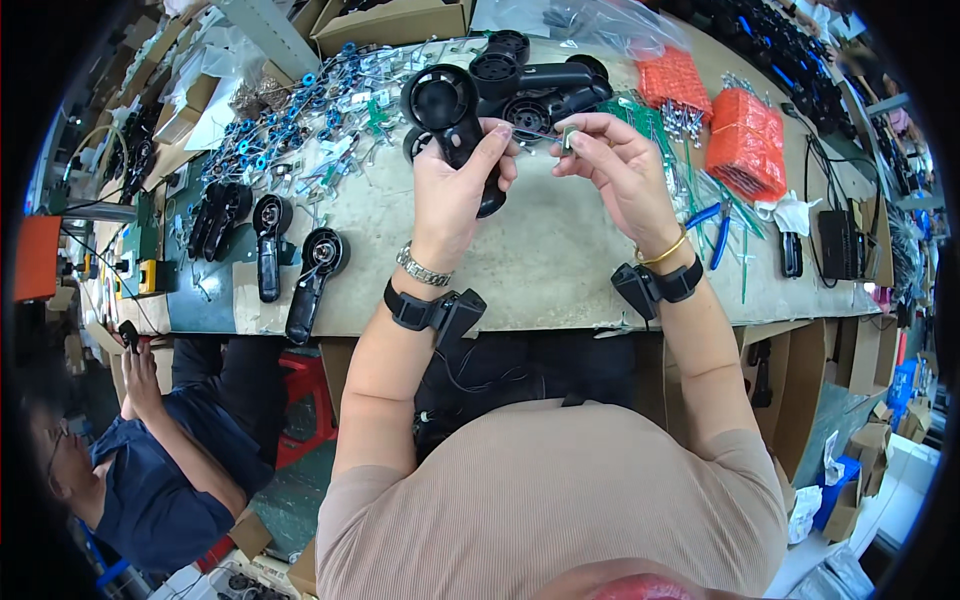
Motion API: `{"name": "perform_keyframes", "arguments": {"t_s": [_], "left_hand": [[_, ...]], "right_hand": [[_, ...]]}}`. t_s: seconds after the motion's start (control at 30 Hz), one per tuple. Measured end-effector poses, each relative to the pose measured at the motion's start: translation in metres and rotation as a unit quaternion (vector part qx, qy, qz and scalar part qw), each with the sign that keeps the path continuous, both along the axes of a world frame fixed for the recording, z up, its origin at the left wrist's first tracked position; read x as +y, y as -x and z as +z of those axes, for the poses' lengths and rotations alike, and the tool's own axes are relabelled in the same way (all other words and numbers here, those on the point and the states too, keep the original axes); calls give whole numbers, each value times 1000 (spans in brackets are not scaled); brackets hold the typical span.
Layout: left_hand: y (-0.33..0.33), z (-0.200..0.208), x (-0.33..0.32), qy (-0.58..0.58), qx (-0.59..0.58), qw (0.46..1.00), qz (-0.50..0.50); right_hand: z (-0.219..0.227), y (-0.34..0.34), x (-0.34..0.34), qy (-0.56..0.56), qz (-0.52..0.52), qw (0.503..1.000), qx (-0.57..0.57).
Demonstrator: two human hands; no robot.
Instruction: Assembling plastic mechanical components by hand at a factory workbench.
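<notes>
My left hand (455, 185) is wrapped round the handle of a black handheld fan housing (438, 98), its round head tilted up and away from me. To the right of it, my right hand (628, 172) pinches a small green circuit board (568, 138) between thumb and fingertips. A thin wire seems to run from the board toward the left hand's fingertips. Just beyond both hands lies a pile of black fan housings (545, 78). At the table's left front rest more fan housings (316, 280), open side up with wires showing inside.
Motors with blue rings (262, 135) and loose wired parts spread over the back left. Green circuit boards (640, 118) and red bubble-wrapped bundles (745, 145) lie at the right, near blue-handled pliers (721, 240). A cardboard box (395, 25) stands behind. A co-worker (165, 480) sits at the left.
</notes>
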State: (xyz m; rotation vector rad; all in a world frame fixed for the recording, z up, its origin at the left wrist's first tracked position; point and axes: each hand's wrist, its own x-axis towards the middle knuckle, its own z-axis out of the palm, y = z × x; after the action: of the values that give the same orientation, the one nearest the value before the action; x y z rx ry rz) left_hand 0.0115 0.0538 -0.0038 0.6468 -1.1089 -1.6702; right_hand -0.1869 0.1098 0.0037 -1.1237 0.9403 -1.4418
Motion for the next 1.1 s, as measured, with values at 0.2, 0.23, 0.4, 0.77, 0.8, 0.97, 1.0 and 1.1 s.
{"name": "perform_keyframes", "arguments": {"t_s": [0.2, 0.23, 0.4, 0.77, 0.8, 0.97, 1.0, 1.1], "left_hand": [[6, -5, 4, 22, -73, 997, 27], [6, -5, 5, 31, -91, 995, 36], [9, 0, 10, 57, -201, 978, 2], [10, 0, 13, -66, -212, 953, -204], [11, 1, 15, -64, -210, 954, -206], [14, 5, 27, -84, -130, 923, -351], [15, 5, 29, -72, -163, 903, -392], [15, 4, 28, -63, -196, 885, -418]], "right_hand": [[-13, 13, 0, -2, -8, 1000, 22], [-15, 15, 0, 6, -24, 999, 46], [-11, 29, 4, 80, -81, 975, 192], [-6, 42, 8, 117, -102, 964, 214], [-6, 44, 6, 73, -123, 983, 117], [-14, 49, -1, 97, -141, 981, -95], [-17, 44, -1, 82, -102, 986, -102], [-18, 35, 0, 51, -23, 992, -115]]}}
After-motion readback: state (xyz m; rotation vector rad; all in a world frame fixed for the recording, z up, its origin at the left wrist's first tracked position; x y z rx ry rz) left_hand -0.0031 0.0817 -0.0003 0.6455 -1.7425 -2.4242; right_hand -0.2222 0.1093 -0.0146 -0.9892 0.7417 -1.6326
